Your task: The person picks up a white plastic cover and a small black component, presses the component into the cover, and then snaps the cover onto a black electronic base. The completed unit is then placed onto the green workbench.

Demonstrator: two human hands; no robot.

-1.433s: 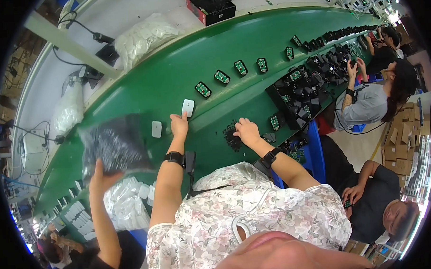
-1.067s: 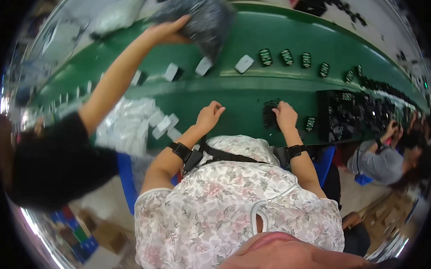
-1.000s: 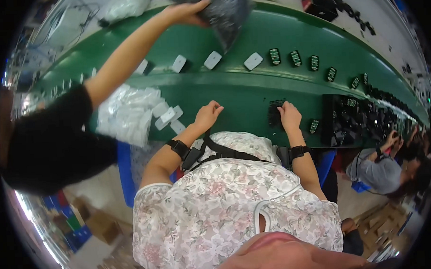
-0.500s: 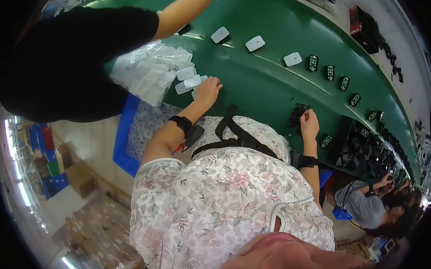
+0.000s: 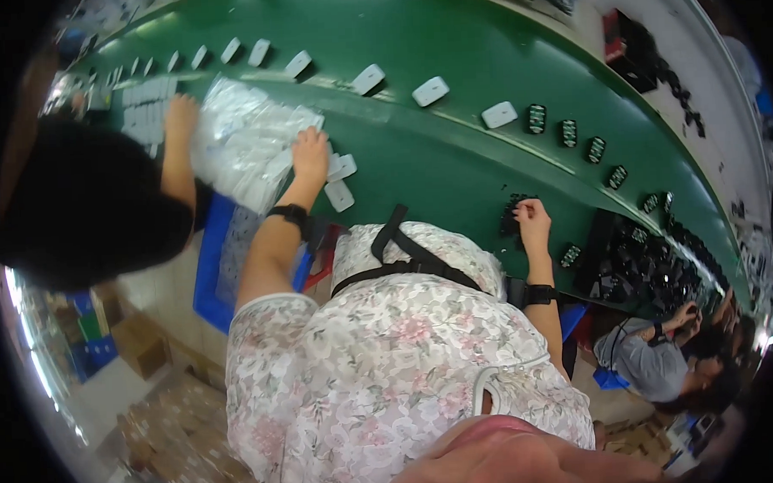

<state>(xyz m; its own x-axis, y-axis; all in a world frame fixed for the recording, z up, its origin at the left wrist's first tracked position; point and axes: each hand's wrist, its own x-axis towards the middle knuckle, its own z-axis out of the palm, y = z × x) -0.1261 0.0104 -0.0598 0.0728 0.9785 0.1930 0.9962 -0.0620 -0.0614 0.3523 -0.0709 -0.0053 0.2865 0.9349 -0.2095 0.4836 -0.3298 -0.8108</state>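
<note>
Spillage looks the likeliest trouble: the small black parts [image 5: 510, 218] lie in a loose pile on the green bench [image 5: 435, 172], with the right hand [image 5: 533, 221] at the pile's right edge, so one careless sweep could scatter them. Its fingertips sit close together, though whether a part is pinched there I cannot tell. The left hand [image 5: 311, 157] is among flat white pieces [image 5: 340, 195] beside the see-through plastic bags [image 5: 247, 144]; its fingers hide what is under them — whether they clamp anything cannot be told. Two white pieces lie close together just beside that hand's wrist, and a tug on slippery plastic might drag them off the bench's near edge, perhaps toward the blue bin [image 5: 208, 286]. Both hands work well apart (a wide stretch of bench between them), so watching one probably means losing sight of the other. A lone black housing [image 5: 571, 254] sits near the right forearm, where an elbow swung outward could knock it. A co-worker's hand [image 5: 180, 117] is at the bags' far side — a pull there could shift the heap.
</note>
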